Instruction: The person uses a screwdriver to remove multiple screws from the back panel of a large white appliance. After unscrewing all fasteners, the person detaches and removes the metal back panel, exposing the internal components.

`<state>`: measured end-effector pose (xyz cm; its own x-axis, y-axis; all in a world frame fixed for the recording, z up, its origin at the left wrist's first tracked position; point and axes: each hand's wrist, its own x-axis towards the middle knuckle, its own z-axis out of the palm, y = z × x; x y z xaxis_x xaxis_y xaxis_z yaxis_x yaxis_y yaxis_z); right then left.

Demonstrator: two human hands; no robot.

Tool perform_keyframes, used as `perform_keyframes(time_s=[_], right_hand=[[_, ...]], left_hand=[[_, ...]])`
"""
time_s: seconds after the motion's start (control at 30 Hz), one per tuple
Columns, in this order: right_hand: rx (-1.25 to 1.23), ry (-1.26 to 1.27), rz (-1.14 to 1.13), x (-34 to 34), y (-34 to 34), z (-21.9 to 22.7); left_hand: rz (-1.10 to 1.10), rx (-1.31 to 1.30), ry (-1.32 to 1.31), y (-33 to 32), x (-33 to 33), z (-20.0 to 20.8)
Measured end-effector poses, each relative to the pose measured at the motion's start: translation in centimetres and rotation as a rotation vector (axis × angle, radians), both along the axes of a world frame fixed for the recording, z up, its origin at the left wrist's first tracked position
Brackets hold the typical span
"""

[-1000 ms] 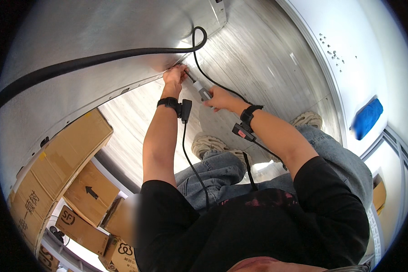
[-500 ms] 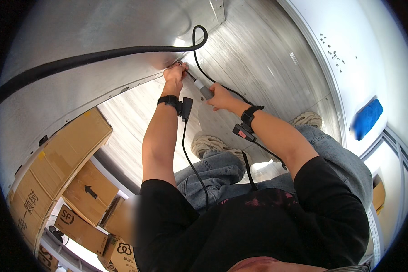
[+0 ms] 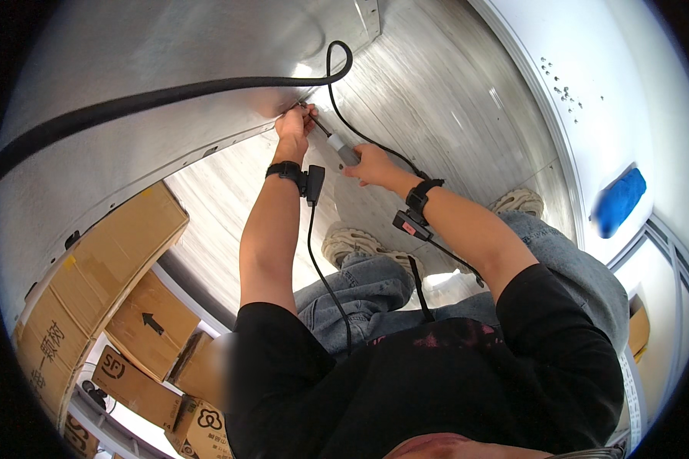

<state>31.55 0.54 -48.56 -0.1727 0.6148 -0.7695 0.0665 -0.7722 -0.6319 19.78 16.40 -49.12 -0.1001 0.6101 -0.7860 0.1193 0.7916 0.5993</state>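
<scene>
My right hand (image 3: 374, 164) is closed round the grey handle of a screwdriver (image 3: 344, 148). The tool's thin dark shaft slants up and left toward the lower edge of a large silver metal panel (image 3: 168, 46). At that edge, beside the shaft's tip, my left hand (image 3: 292, 125) has its fingers bent together in a pinch. What lies between them, if anything, is too small and covered to make out. Whether the tip sits in a screw is also hidden. A thick black cable (image 3: 168, 93) runs across the panel and loops just above both hands.
Several small screws (image 3: 565, 95) lie on the white surface at right, with a blue bundle (image 3: 622, 200) nearer me. Cardboard boxes (image 3: 122, 264) are stacked at lower left. Black cords hang from both wrist straps. My shoes (image 3: 352, 245) rest on the pale wood-look floor (image 3: 444, 92).
My right hand's fingers have shifted slightly round the screwdriver handle. The left hand stays at the panel's edge, nearly unchanged.
</scene>
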Motion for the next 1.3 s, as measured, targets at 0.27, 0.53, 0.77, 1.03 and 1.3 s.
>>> perform_keyframes(time_s=[0.27, 0.53, 0.77, 1.03, 1.3], right_hand=[[-0.149, 0.125, -0.188, -0.1, 0.6, 0.8], [0.011, -0.014, -0.115, -0.2, -0.1, 0.3], [0.0, -0.085, -0.03, 0.0, 0.9, 0.6], [0.066, -0.047, -0.083, -0.2, 0.0, -0.9], [0.19, -0.238, -0.015, -0.7, -0.2, -0.9]], left_hand=[[0.039, 0.002, -0.036, 0.1, -0.1, -0.3], [0.065, -0.004, -0.039, 0.1, 0.0, -0.5], [0.087, -0.044, -0.072, 0.7, 0.0, -1.0], [0.068, -0.007, 0.076, 0.5, 1.0, -1.4], [0.064, -0.065, 0.092, 0.8, 1.1, -0.6]])
